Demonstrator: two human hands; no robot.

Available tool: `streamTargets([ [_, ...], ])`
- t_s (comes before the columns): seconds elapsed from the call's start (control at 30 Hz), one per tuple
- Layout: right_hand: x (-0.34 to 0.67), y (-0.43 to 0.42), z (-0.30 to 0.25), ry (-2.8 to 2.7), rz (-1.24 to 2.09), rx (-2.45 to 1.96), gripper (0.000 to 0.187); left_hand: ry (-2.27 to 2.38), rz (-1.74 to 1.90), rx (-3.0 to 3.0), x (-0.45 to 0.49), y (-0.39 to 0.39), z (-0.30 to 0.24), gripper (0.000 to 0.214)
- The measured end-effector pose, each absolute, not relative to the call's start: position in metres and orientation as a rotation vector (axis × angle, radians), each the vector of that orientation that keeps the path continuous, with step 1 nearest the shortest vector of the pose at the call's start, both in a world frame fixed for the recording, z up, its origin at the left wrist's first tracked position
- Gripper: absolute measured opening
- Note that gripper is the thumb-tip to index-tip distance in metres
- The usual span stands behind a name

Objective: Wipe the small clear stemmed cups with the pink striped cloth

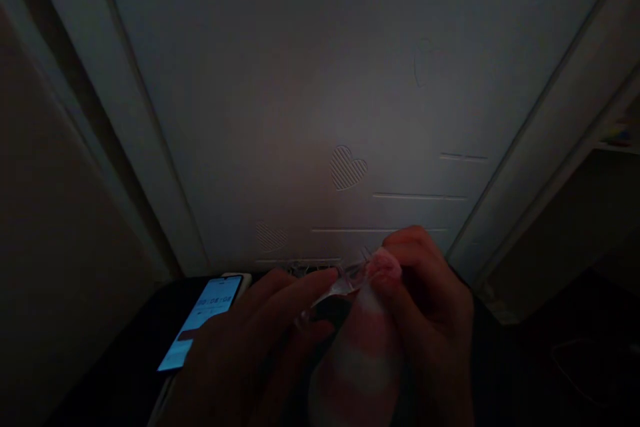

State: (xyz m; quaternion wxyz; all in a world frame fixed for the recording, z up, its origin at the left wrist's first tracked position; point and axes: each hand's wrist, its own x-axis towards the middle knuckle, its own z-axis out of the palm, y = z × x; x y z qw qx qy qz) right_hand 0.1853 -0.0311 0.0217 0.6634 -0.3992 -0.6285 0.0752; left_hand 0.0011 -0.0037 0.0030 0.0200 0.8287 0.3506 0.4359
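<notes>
Two things sat between the hands at the bottom middle of the view: a small clear piece (344,284), thin and glassy, and under it a pale soft thing (363,353) banded in pink and white, which ran down towards the lower edge. The dim light did not show what either of them was. The left hand (250,340) came in from the left with its fingers stretched long, and their tips and the thumb beneath closed lightly on the left end of the clear piece. The right hand (430,307) was curled over from the right, its fingers bent and its thumb pressed against the top of the pale soft thing, gripping it just where the clear piece met it. Both hands were close together, almost touching at the fingertips.

Just left of the left hand a phone (205,320) lay face up on a dark surface (120,373), its screen lit blue-white, its text too small to read. Behind all this rose a pale panel (320,80) marked with a striped heart (347,167) and a few short horizontal lines, with a lighter frame (540,147) slanting up on the right.
</notes>
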Motion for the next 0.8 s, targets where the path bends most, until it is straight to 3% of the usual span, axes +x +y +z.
streamTargets([
  [0.2, 0.186, -0.035, 0.025, -1.437, 0.172, -0.933, 0.014, 0.971, 1.32, 2.582, 0.003, -0.006, 0.007, 0.031],
  [0.5, 0.183, -0.044, 0.028, -1.452, 0.166, -0.92, 0.012, 1.156, 1.409, 2.361, 0.005, -0.02, 0.014, 0.005],
  [0.8, 0.186, -0.046, 0.025, -1.521, 0.091, -0.86, 0.008, 1.352, 1.443, 2.114, 0.011, -0.024, 0.015, 0.019],
])
